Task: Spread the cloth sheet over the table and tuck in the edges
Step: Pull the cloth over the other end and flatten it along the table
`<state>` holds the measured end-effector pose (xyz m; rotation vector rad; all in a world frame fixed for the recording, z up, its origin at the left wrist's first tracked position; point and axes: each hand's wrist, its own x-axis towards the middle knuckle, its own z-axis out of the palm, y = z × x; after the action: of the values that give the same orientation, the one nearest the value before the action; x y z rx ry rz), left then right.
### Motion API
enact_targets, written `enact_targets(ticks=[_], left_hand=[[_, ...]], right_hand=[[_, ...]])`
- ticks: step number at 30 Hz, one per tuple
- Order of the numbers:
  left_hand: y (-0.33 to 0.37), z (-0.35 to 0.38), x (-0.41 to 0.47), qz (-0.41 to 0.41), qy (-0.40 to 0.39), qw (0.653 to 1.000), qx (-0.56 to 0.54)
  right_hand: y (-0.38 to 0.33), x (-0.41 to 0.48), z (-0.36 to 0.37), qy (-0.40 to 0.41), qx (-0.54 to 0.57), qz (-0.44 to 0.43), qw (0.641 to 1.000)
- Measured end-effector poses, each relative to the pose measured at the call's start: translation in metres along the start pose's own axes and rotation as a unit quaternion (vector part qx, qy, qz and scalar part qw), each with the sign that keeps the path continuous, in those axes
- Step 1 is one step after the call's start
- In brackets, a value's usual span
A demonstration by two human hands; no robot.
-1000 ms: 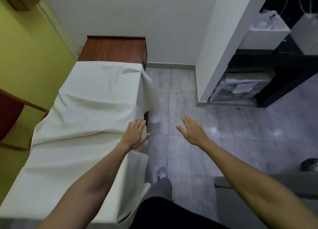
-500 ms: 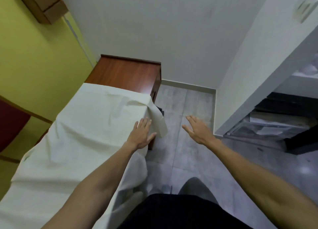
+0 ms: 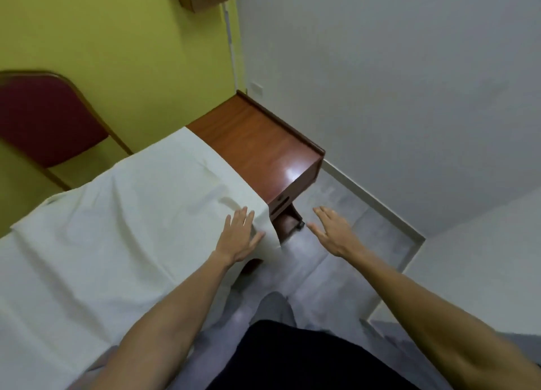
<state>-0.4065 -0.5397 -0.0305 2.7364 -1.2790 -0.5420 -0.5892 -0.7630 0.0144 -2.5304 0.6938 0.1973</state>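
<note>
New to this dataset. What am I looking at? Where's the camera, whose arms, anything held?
No machine here: a person works with bare hands, and the picture comes from a wide-angle camera on their head, looking forward and down, so both forearms enter from below. A white cloth sheet lies wrinkled over a table it hides, one corner hanging by the left hand, which rests flat on it with straight fingers. The right hand is open in the air above the grey floor, holding nothing. Past the sheet a bare brown wooden top shows; a red chair stands by the yellow wall.
</note>
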Motion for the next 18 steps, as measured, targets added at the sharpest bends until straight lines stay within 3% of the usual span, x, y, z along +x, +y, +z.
enact_targets(ticks=[5, 18], left_hand=[[0.010, 0.009, 0.019, -0.090, 0.028, 0.995, -0.042], [-0.030, -0.011, 0.086, -0.292, 0.101, 0.943, -0.127]], right_hand=[[0.009, 0.080, -0.023, -0.054, -0.022, -0.075, 0.995], [-0.070, 0.282, -0.037, -0.144, -0.093, -0.265, 0.949]])
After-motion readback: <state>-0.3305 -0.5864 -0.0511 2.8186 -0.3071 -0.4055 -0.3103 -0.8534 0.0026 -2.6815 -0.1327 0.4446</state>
